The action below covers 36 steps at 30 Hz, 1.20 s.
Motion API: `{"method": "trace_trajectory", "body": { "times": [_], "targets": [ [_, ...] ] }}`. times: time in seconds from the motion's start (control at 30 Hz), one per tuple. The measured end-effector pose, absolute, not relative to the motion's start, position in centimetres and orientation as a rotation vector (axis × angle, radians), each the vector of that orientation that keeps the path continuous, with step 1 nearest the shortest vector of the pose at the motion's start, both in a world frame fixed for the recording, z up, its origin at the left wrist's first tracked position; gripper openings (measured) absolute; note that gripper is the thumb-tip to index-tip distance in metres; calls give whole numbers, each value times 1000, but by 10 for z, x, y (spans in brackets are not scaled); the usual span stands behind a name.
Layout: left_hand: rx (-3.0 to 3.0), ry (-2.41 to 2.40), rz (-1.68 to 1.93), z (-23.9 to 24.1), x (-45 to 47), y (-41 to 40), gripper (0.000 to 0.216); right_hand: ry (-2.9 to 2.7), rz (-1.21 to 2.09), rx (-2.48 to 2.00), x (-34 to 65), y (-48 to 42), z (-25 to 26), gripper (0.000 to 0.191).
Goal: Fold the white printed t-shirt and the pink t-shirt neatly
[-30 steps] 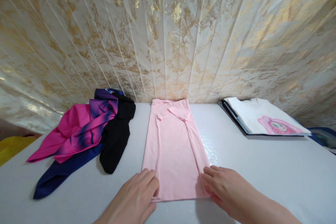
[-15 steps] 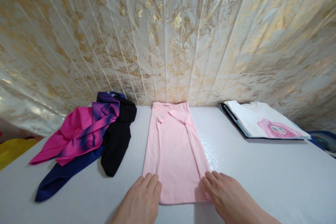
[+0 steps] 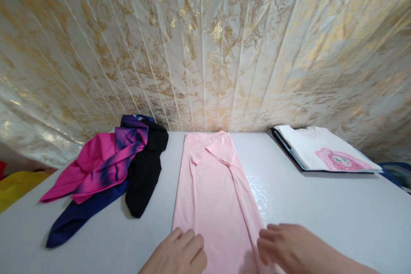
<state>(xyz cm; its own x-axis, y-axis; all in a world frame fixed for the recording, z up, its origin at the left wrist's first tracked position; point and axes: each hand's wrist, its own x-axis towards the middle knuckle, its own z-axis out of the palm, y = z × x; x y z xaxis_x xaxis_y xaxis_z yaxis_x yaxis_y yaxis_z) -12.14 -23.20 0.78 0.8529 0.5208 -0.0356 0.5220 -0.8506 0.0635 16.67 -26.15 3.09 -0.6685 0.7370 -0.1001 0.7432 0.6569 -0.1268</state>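
A pale pink T-shirt lies lengthwise in front of me, its two sides folded inward and its short sleeves turned in near the far end. My left hand has its fingers curled over the shirt's near left edge. On the near right edge, my right hand is closed on the cloth, slightly blurred, with its fingertips bent down. The thumbs and the shirt's near hem are mostly hidden or out of view.
To the left, a loose heap holds a pink and purple garment, a black piece and a dark blue piece. Folded clothes topped by a white printed shirt lie at right on the white table. A gold-patterned curtain hangs behind.
Both hands have come nearer to me, and the pink T-shirt has stretched or slid the same way. The right hand has also shifted to the right.
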Motion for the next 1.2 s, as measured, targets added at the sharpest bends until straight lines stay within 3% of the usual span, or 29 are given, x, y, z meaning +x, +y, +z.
{"method": "trace_trajectory", "body": {
  "times": [0.03,0.1,0.17,0.33,0.5,0.63,0.83,1.2],
  "targets": [
    [2912,793,13,17,-113,-226,5,2772,-293,1406,168,-251,43,11],
    [2856,649,81,31,-94,-211,29,2661,-368,1645,170,-222,62,19],
    [2848,536,129,36,-74,-198,46,2617,-275,1836,169,-188,68,25],
    [2874,302,189,21,-38,-184,58,2738,72,1859,164,-122,40,28],
    [2822,238,278,10,-32,-171,43,2767,177,1803,163,-108,14,13],
    [2617,908,606,12,-23,-129,17,2803,160,1871,168,-107,7,13],
    [2553,1096,702,0,10,-66,17,2883,26,1955,173,-108,5,10],
    [2600,1040,726,-13,10,-60,18,2991,-100,1929,176,-109,1,12]
  ]
}}
